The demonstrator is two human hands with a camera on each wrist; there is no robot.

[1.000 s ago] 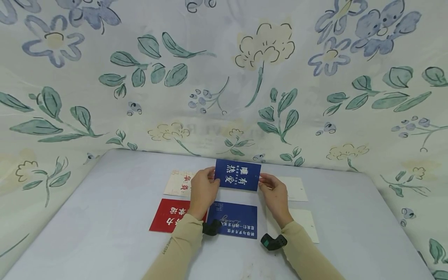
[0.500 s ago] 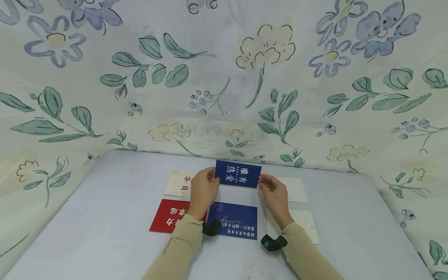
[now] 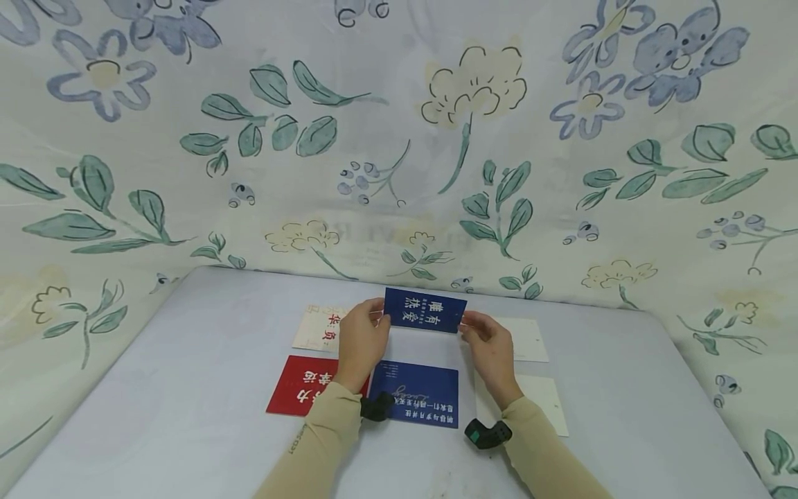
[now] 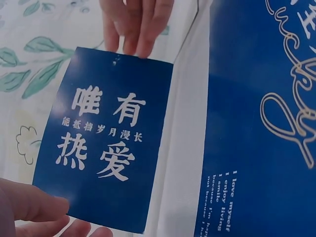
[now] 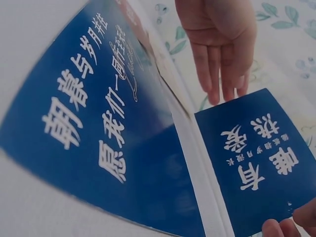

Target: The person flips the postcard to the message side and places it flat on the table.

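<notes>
Both hands hold a small blue card (image 3: pixel 425 310) with large white Chinese characters, raised off the white table towards its back edge. My left hand (image 3: pixel 364 343) pinches one short edge, its thumb (image 4: pixel 42 202) lying over the printed face in the left wrist view. At the opposite short edge, my right hand (image 3: pixel 492 346) grips with its fingertips. The card leans, face towards me. Below it on the table lies a larger blue card (image 3: pixel 416 391) with white lettering and the gold word "Lucky". My left wrist's camera mount covers its left corner.
Left of the hands, a red card (image 3: pixel 296 381) and a cream card with red characters (image 3: pixel 314 329) lie flat, partly behind my left hand. Two off-white cards (image 3: pixel 530 339), (image 3: pixel 548 405) lie by my right hand and forearm. Floral cloth (image 3: pixel 399 173) rises behind the table (image 3: pixel 187 416).
The held blue card has tilted back a little, so its face looks shorter in the head view. Both hands keep their hold and have hardly moved.
</notes>
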